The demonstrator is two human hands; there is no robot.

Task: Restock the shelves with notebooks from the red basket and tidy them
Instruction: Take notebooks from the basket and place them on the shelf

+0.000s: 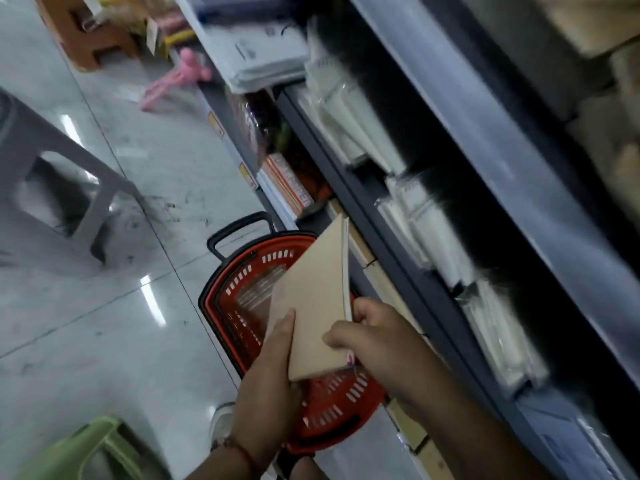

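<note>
- Your left hand (273, 368) grips the notebooks (311, 299) from below and from the left: thumb flat along the tan cover's left edge, the other fingers hidden behind the stack.
- Your right hand (377, 337) pinches the stack's right side, thumb lying on the cover near its lower edge, fingers curled round the page edges up by the spine side.
- So both hands are closed on the same stack, neither one slack or flat.
- The notebooks are up in the air, tilted, one corner pointing up toward the shelves (398, 209); pale page edges show along the right side, so it looks like more than one book, though how many you cannot tell.
- They hang right above the red basket (332, 414), which sits on the floor (104, 341) just beside the shelf base, its black handle (239, 226) standing up at the far end.
- Inside the basket something striped shows through near the far wall; too blurred to name.
- On the shelf level beside your hands, clear-wrapped white packs (415, 220) lie in a row, blurred by motion.
- Lower down, by the basket's far end, a red-and-white book stack (287, 185) sits on the bottom shelf.
- A red thread band (242, 452) circles your left wrist.
- Around you on the floor: a grey stool (62, 161) to the left, a green stool (93, 452) at the near corner, a pink hanger (173, 81) farther up the aisle.
</note>
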